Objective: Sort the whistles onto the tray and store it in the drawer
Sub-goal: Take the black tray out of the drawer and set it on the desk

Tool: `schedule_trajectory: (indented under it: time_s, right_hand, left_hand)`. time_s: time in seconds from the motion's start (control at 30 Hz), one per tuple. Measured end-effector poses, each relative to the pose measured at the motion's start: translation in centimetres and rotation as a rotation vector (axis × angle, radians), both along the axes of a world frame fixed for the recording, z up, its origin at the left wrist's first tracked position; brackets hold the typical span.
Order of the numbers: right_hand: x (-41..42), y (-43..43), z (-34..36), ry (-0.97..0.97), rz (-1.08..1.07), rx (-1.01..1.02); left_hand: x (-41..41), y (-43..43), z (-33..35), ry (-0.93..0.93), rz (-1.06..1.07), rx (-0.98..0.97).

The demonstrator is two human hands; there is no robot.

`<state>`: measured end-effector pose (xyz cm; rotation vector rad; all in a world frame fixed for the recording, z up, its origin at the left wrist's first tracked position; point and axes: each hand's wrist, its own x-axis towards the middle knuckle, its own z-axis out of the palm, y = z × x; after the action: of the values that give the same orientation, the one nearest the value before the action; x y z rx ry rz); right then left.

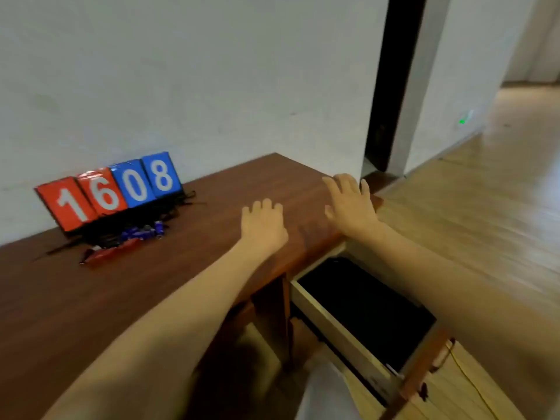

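Both hands are wide and empty over the right end of the desk (151, 298): left hand (263, 225), right hand (351, 201) at the edge. The whistles (142, 234) lie piled far left, before the number cards (112, 192). The drawer (333, 328) stands open, dark inside.

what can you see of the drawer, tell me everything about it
The drawer is pulled well out from under the right end of the desk. Its side wall looks like pale bare wood, and its front panel is reddish-brown like the desk. The inside is flat black; whether that is a lining, something lying in it or shadow cannot be told. Neither the left hand nor the right hand touches it; the right forearm crosses above its far side.
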<state>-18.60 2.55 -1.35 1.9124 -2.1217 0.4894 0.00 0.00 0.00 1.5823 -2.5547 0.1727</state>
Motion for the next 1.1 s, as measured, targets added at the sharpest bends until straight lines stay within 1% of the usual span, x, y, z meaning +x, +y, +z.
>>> schedule_trajectory:
  time_s: [0.03, 0.13, 0.27, 0.33, 0.43, 0.63, 0.77, 0.9, 1.0, 1.1]
  right_hand:
    - [-1.1, 0.7, -0.9, -0.005, -0.056, 0.041]
    - [-5.1, 1.8, -4.6, -0.033, -0.13, 0.121]
    - [-9.1, 2.9, -9.7, -0.082, -0.174, 0.23]
    - [-10.8, 3.4, -12.7, -0.098, -0.206, 0.36]
    - [-12.9, 3.8, -16.8, -0.152, -0.25, 0.519]
    - [-16.1, 3.5, -24.1, -0.229, -0.31, 0.786]
    - [-17.4, 2.6, -27.5, -0.253, -0.343, 0.864]
    - [-18.0, 1.8, -30.2, -0.259, -0.295, 0.952]
    - [-18.1, 1.5, -31.9, -0.276, -0.275, 0.998]
    - [-18.3, 1.5, -33.0, -0.274, -0.314, 0.979]
  left_hand:
    - [-1.3, 0.4, -0.9, -0.035, -0.025, 0.046]
    - [-5.1, 1.0, -4.7, -0.063, -0.118, 0.143]
    - [-9.1, 1.2, -9.5, -0.001, -0.19, 0.302]
    - [-10.8, 1.5, -12.1, -0.005, -0.204, 0.409]
    - [-12.9, 1.3, -15.8, -0.089, -0.202, 0.498]
    - [-15.8, 0.3, -21.2, -0.354, -0.223, 0.6]
    - [-16.6, -0.6, -24.1, -0.524, -0.173, 0.677]
    - [-16.8, -0.9, -26.5, -0.655, -0.125, 0.73]
    - [-17.1, -1.1, -27.6, -0.688, -0.107, 0.766]
    - [-17.9, -1.2, -27.9, -0.678, -0.076, 0.797]
